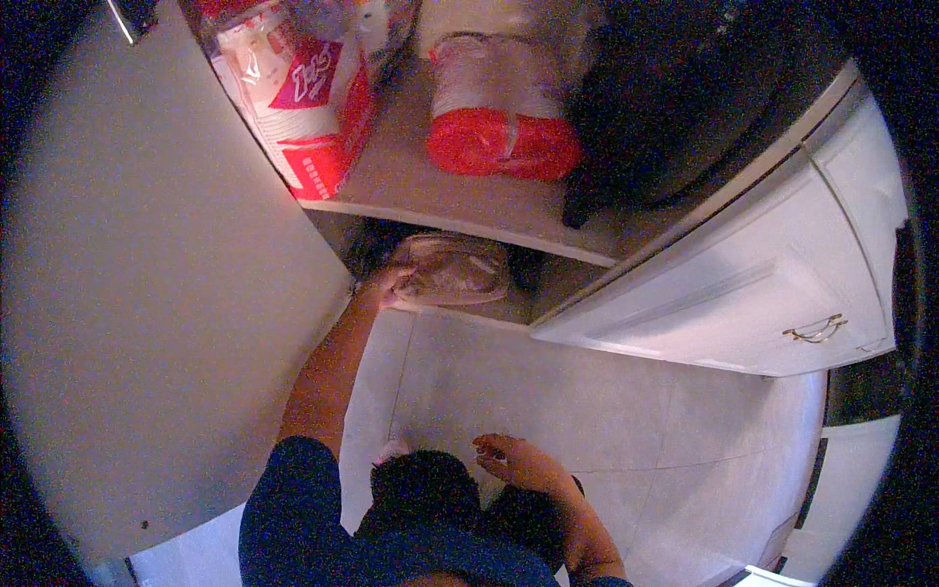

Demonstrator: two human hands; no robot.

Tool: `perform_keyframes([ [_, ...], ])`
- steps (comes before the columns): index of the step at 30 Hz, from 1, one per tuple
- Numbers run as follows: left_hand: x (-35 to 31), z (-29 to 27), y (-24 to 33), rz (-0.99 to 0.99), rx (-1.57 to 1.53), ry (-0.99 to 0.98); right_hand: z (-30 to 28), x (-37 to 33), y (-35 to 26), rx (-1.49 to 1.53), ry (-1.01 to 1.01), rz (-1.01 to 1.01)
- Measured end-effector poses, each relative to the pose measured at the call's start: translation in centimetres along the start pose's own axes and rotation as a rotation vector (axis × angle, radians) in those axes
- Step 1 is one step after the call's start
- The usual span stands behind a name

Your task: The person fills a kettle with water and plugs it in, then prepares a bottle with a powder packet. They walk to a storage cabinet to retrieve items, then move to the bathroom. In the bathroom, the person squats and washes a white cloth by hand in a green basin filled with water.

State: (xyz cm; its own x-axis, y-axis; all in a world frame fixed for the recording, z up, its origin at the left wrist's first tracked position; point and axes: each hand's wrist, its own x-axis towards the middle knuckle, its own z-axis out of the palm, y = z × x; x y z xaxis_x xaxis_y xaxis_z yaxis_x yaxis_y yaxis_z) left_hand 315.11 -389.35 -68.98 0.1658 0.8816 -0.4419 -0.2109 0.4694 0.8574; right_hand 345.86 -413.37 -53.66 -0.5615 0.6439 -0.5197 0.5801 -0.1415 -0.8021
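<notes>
My left arm reaches into the low shelf of an open cupboard. There my left hand (390, 283) is closed on the left side of a clear plastic container (452, 269), its thumb along the rim. What lies behind the container is dark. Close to my body, above my bent knee, my right hand (518, 462) holds nothing. Its fingers are loosely bent and a little apart.
On the shelf board (430, 201) above stand a red-and-white plastic package (303, 108), a red-ended wrapped bundle (501, 137) and a large black object (675, 127). Cupboard doors flank me, a plain left one (166, 313) and a white right one (704, 293). Pale tiles (587, 411) cover the floor.
</notes>
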Motion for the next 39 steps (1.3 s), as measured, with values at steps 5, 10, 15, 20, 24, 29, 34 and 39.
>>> perform_keyframes([
  [5,1.7,-0.6,1.0,0.181,-0.095,-0.099,0.2,0.7,2.3,-0.069,-0.015,0.013],
  [10,-1.3,3.8,1.4,0.522,-0.497,0.242,0.7,1.8,6.5,-0.221,-0.036,0.097],
  [15,-2.1,2.3,1.0,0.683,-0.735,0.227,0.1,2.5,5.1,-0.194,-0.134,0.179],
  [20,0.8,5.9,3.5,0.634,-1.037,0.228,0.7,3.0,9.1,-0.330,-0.098,0.099],
  [24,3.6,6.7,2.3,0.304,-0.548,0.317,0.4,2.7,10.1,-0.372,-0.124,0.147],
  [29,7.9,0.4,-2.9,0.213,-0.406,0.332,0.4,2.5,9.6,-0.366,-0.113,0.146],
  [34,7.7,-4.0,-6.4,0.484,-0.330,0.422,0.6,4.0,9.8,-0.385,-0.213,0.128],
  [39,5.0,6.0,-1.1,0.716,-1.060,0.246,-0.5,2.4,8.8,-0.321,-0.164,0.234],
])
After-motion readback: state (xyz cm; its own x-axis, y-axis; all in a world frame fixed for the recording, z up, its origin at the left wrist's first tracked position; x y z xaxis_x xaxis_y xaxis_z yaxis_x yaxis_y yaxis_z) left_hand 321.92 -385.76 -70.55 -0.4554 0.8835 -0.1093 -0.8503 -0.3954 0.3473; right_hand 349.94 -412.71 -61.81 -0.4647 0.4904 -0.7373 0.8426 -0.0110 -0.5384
